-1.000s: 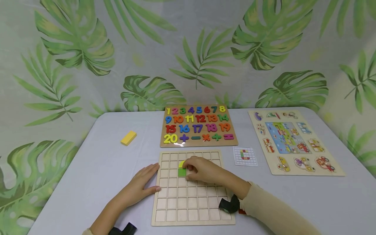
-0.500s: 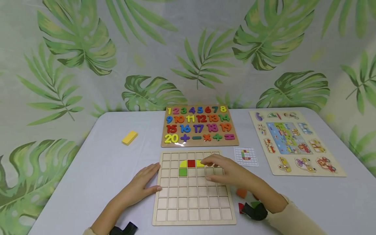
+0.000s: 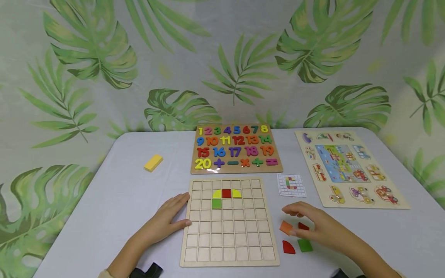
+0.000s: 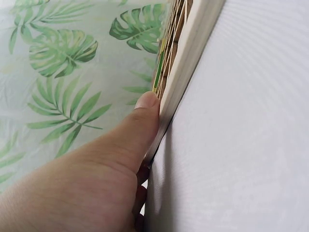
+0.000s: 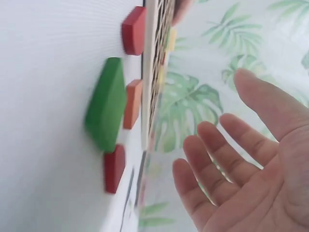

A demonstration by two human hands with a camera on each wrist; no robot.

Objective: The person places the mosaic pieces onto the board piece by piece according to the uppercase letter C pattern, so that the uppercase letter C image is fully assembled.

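My left hand (image 3: 166,216) rests along the left edge of a wooden grid board (image 3: 227,239), fingers straight and thumb at the edge. Set in the board's cells are a yellow quarter-round piece (image 3: 217,194), a red square (image 3: 226,193), another yellow quarter-round (image 3: 236,193) and a green square (image 3: 216,203). Right of the board, my right hand (image 3: 320,224) hovers over loose pieces with its fingers spread, holding nothing. Under and beside it lie an orange square (image 3: 286,227), a red quarter-round (image 3: 288,247), a green square (image 3: 305,245) and a partly covered dark red piece (image 3: 303,226).
A number puzzle board (image 3: 236,150) stands behind the grid board. A small pattern card (image 3: 291,185) lies at its right, with a picture puzzle (image 3: 351,170) beyond. A yellow block (image 3: 153,163) sits at the left. A leaf-print cloth (image 3: 240,58) hangs behind the table.
My right hand let go of the second yellow quarter-round on the board, then moved right and down over the loose pieces. The red square and that yellow piece came into view. My left hand stayed put.
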